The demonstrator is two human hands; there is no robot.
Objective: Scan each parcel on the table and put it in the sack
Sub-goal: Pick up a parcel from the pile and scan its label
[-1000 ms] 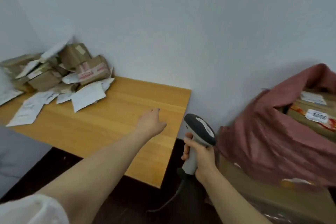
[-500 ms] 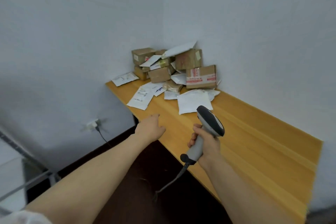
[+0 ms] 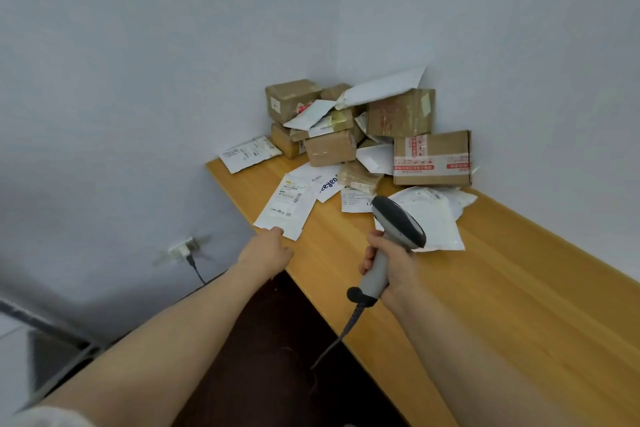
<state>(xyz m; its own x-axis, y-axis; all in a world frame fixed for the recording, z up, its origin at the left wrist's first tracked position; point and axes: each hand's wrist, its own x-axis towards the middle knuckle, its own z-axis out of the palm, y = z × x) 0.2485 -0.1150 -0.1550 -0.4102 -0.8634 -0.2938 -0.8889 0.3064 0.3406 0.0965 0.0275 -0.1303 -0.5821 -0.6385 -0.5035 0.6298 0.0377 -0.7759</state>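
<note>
Our left arm [image 3: 166, 333] reaches forward from the lower left, bare below a white sleeve [image 3: 45, 421], wrist straight. Our left hand [image 3: 265, 251] is palm down, its back toward the camera and fingers relaxed. The tips sit at the near corner of a white mailer [image 3: 287, 208]; we cannot tell whether they touch it. Our right arm [image 3: 467, 357] rises from the lower right, forearm bare. Our right hand [image 3: 391, 267] grips the grey handle of a barcode scanner [image 3: 398, 222], fingers curled round it.
</note>
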